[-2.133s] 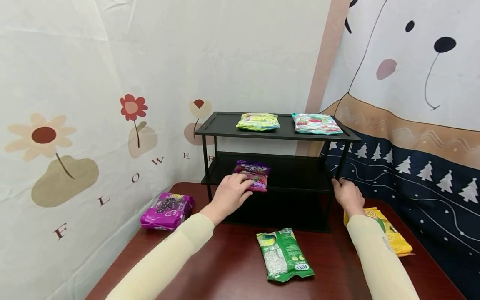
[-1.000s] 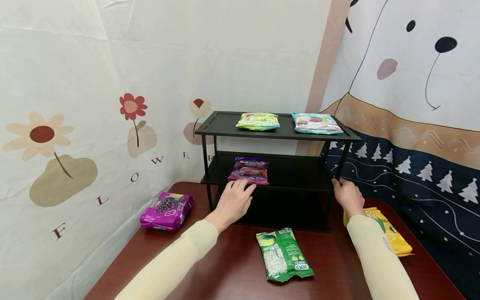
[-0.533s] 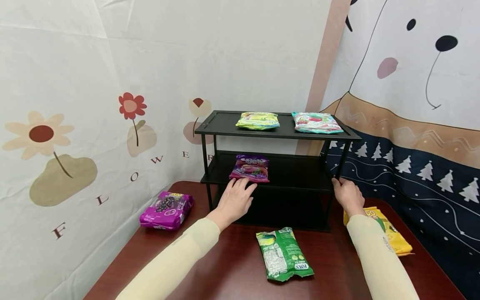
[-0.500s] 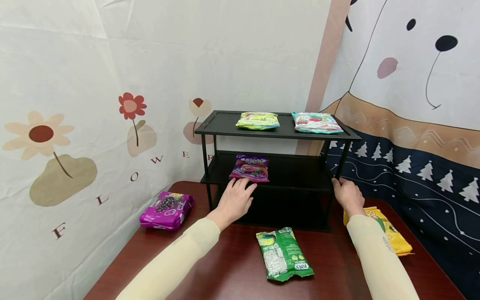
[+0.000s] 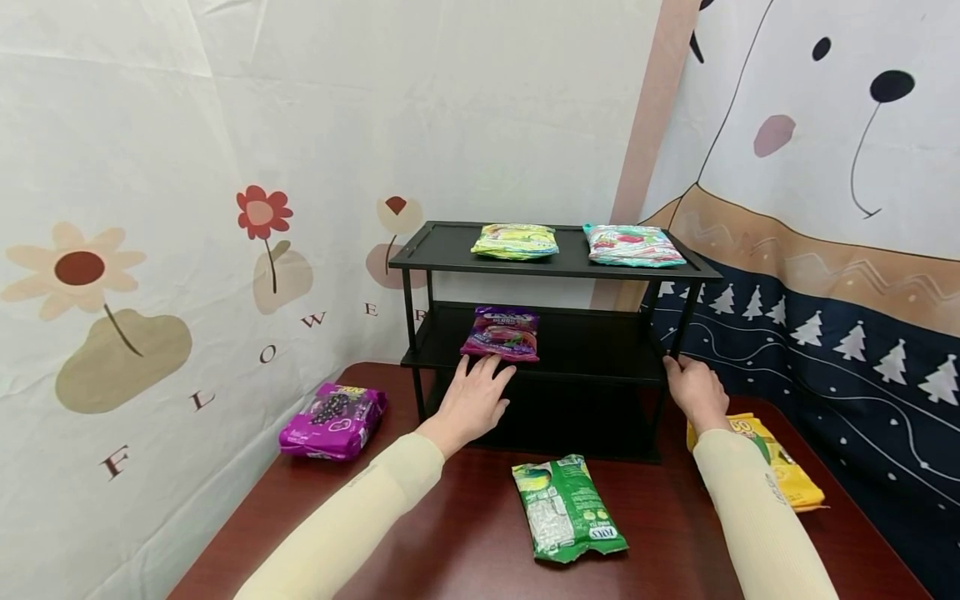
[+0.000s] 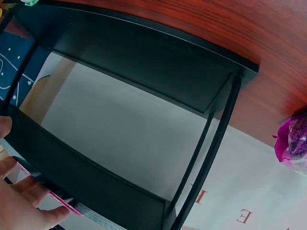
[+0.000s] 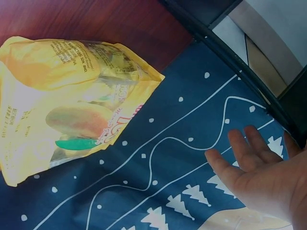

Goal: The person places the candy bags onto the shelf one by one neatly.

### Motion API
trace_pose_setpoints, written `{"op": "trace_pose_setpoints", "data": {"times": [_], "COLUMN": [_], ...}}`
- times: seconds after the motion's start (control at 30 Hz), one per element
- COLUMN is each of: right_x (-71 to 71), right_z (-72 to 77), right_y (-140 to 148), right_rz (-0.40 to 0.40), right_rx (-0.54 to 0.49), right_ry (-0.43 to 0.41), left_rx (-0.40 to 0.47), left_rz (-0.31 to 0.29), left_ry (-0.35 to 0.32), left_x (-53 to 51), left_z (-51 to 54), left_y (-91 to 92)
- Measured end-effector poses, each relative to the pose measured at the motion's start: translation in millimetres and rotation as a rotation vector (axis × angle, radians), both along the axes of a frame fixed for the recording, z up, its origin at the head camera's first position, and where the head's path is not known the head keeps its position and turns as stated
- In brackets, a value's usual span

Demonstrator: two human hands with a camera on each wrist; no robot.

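Note:
On the middle tier of a black three-tier rack (image 5: pixel 600 337) lies a purple candy bag (image 5: pixel 501 332) with berries printed on it. My left hand (image 5: pixel 474 404) touches the bag's near edge with outstretched fingertips, over the shelf's front lip. In the left wrist view, the fingers (image 6: pixel 33 189) lie along that lip, and only a thin pink edge of the bag shows. My right hand (image 5: pixel 697 390) holds the rack's front right post at the middle tier. In the right wrist view its outer fingers (image 7: pixel 247 155) hang free of the post, and the thumb is hidden.
A yellow bag (image 5: pixel 517 242) and a turquoise bag (image 5: pixel 633 246) lie on the top tier. On the brown table (image 5: pixel 450 533) are a purple grape bag (image 5: pixel 333 421) at left, a green bag (image 5: pixel 568 508) in front, and a yellow mango bag (image 5: pixel 780 467) at right. Printed cloths hang behind.
My left hand has drawn back from over the purple candy bag to its near edge. The bag has settled flatter and slid a little deeper onto the tier. My right hand stays put.

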State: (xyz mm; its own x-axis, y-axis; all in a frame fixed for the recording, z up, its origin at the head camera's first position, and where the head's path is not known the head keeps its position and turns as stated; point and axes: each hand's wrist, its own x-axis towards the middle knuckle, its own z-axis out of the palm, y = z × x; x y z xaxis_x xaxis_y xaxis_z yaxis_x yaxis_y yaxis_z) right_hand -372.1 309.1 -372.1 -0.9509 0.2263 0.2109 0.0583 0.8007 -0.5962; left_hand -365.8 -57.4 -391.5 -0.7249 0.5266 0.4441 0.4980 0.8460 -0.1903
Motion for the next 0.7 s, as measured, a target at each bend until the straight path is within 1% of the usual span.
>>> {"op": "trace_pose_setpoints", "data": {"times": [0.13, 0.27, 0.37, 0.57, 0.7], "right_x": [0.7, 1.4, 1.4, 0.8, 0.8], "right_z": [0.9, 1.7, 1.7, 1.8, 2.2], "right_y": [-0.4, -0.8, -1.1, -1.0, -1.6], "right_rz": [-0.001, -0.003, -0.006, -0.012, -0.014], "right_rx": [-0.001, 0.001, 0.001, 0.0, -0.002], "right_ry": [-0.001, -0.005, -0.01, -0.003, 0.0], "left_rx": [-0.006, 0.005, 0.009, 0.004, 0.024], "left_rz": [0.017, 0.017, 0.015, 0.02, 0.004], "left_ry": [-0.032, -0.063, -0.073, -0.064, -0.055], "left_x": [1.4, 2.4, 3.2, 3.9, 4.5], "left_z": [2.3, 4.1, 4.4, 2.1, 1.3], "left_y": [1.5, 2.4, 2.6, 0.7, -0.9]}}
